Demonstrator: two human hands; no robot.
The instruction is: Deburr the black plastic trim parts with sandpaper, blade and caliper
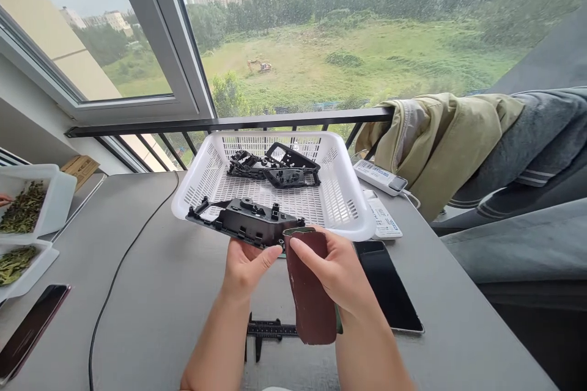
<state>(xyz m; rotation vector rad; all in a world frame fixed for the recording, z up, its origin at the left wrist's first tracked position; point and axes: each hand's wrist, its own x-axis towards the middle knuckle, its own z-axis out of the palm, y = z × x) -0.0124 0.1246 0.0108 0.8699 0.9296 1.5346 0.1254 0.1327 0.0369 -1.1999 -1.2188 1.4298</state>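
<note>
My left hand (245, 266) grips a black plastic frame part (245, 220) from below, holding it level over the grey table in front of a white basket (337, 220). My right hand (339, 272) is closed on a strip of reddish-brown sandpaper (309, 293), whose upper end is folded against the right end of the black part. The strip hangs down over my wrist. Inside the basket lie more black plastic parts (277, 170).
A black caliper (266, 331) lies on the grey table (151, 293) under my forearms. A dark phone (387, 284) sits to the right, another phone (30, 330) at the left edge. White trays of green leaves (25, 211) stand left. Jackets (440, 140) drape a railing. A black cable (123, 263) crosses the table.
</note>
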